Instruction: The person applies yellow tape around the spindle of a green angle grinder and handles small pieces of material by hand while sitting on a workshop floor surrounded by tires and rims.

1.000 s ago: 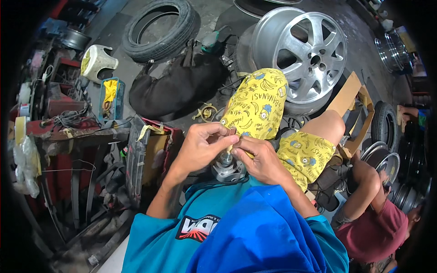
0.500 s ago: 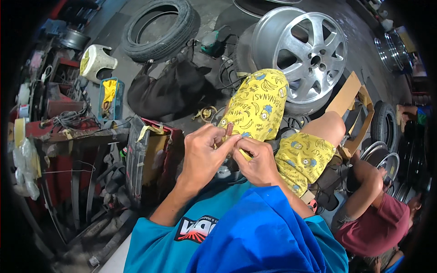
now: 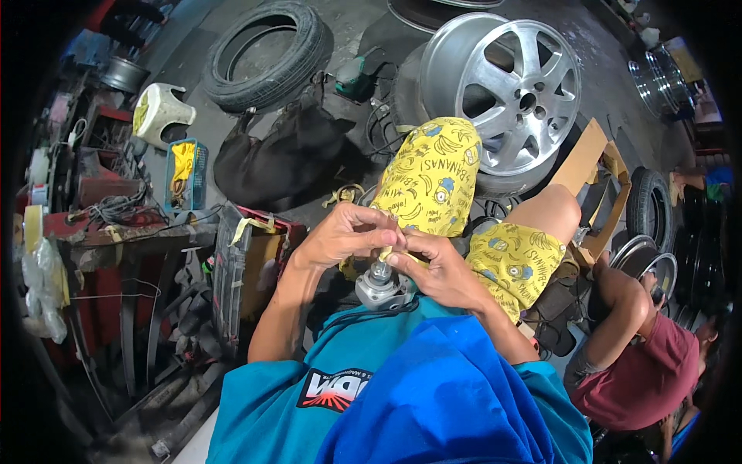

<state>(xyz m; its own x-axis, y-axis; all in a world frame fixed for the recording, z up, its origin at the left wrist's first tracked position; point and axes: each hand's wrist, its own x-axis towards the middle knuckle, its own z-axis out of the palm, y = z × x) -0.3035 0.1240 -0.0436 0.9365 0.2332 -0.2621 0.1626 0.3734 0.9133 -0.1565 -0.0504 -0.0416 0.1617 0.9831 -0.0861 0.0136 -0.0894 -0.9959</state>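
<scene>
My left hand [image 3: 346, 234] and my right hand [image 3: 439, 268] meet above my lap, thumbs and fingertips pinched together. Between them is a small yellowish strip [image 3: 385, 254], mostly covered by the fingers; its exact kind does not show. Just under the hands, a grey metal power-tool head with a round spindle [image 3: 381, 288] rests in my lap, its body partly hidden by my shirt. Beyond my hands are my knees in yellow printed shorts [image 3: 427, 182].
A silver alloy wheel [image 3: 522, 97] leans on a tyre ahead. A bare tyre [image 3: 315, 68], a green power tool [image 3: 354, 80] and a large black shape [image 3: 278, 158] lie on the floor. Red metal framework stands left; a cardboard box [image 3: 581, 164] and a person in maroon [image 3: 645, 375] are right.
My hands have shifted slightly, uncovering more of the grey tool head below. A small reddish-brown piece seen above my left fingers before no longer shows; the yellowish strip shows between the fingertips.
</scene>
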